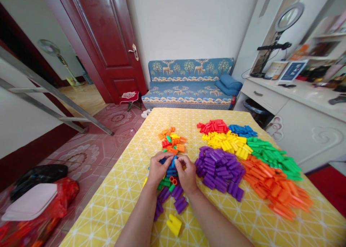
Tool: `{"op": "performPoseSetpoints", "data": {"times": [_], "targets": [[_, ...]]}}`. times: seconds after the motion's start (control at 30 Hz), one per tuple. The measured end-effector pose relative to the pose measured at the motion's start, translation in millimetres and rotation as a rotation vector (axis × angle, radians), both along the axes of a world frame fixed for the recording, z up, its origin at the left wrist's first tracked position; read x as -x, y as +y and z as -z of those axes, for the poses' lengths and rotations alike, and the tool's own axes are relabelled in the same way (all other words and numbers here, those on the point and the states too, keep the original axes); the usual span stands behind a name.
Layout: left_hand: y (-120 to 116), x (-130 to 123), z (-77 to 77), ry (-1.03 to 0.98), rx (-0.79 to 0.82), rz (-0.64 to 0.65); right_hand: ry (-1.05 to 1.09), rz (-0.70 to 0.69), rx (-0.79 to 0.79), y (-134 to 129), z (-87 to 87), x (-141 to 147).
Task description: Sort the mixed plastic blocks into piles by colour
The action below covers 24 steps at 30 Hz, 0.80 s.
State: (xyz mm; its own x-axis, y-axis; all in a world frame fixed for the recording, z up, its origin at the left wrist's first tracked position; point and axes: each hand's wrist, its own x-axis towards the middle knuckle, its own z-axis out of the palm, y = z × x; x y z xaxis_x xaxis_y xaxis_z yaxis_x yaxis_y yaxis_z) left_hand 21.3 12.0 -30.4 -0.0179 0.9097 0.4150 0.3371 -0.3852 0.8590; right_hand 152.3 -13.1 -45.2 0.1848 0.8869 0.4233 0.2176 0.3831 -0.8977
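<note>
My left hand (159,166) and my right hand (187,172) meet over the table, thumbs and fingertips pinched on a small blue plastic building piece (173,162). Their fingers hide part of it. Around and under the hands lies a mixed heap: orange pieces (180,148) beyond, green and purple pieces (177,192) nearer to me. A single yellow piece (174,224), with tube-like prongs, rests between my forearms. Right of my right hand sits a pile of purple pieces (218,167).
A yellow patterned cloth (129,182) covers the table. Sorted piles lie at the right: red (213,126), blue (242,130), yellow (228,142), green (273,155) and orange (277,185). Beyond stands a blue sofa (189,90); a white desk (305,106) is at the right.
</note>
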Motion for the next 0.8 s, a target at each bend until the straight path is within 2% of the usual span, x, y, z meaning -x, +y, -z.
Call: {"op": "performPoseSetpoints", "data": {"times": [0.43,0.8], "targets": [[0.3,-1.7,-1.5,0.0,0.009,-0.038,0.031,-0.071,0.039,-1.7,-4.8,3.1],[2.3,-2.2,-2.6,0.018,0.066,-0.032,0.022,0.03,0.017,-4.8,-0.1,0.6]]}}
